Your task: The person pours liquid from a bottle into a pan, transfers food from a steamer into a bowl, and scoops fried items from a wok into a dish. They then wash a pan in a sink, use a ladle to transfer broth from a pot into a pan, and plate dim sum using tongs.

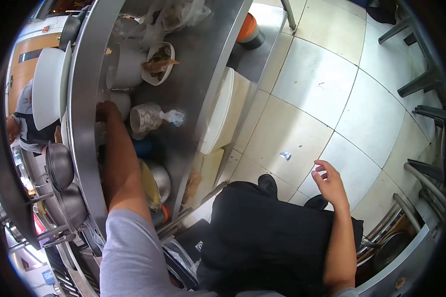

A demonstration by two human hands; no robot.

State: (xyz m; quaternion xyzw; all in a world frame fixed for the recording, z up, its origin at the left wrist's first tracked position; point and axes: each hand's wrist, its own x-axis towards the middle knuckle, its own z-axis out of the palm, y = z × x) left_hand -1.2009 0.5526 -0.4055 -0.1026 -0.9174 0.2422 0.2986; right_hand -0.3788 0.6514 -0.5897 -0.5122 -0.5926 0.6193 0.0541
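The scene was recorded by a single head-worn camera, pointed steeply downward along the wearer's own body. A fisheye lens was used, so the frame was ringed in black. The steel worktop (198,64) and left hand (105,110) were caught close at the left, the tiled floor (322,99) and right hand (328,180) at the right.

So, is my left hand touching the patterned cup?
Apart. In the head view the left hand sits to the left of the cup, with a plain gap between them.
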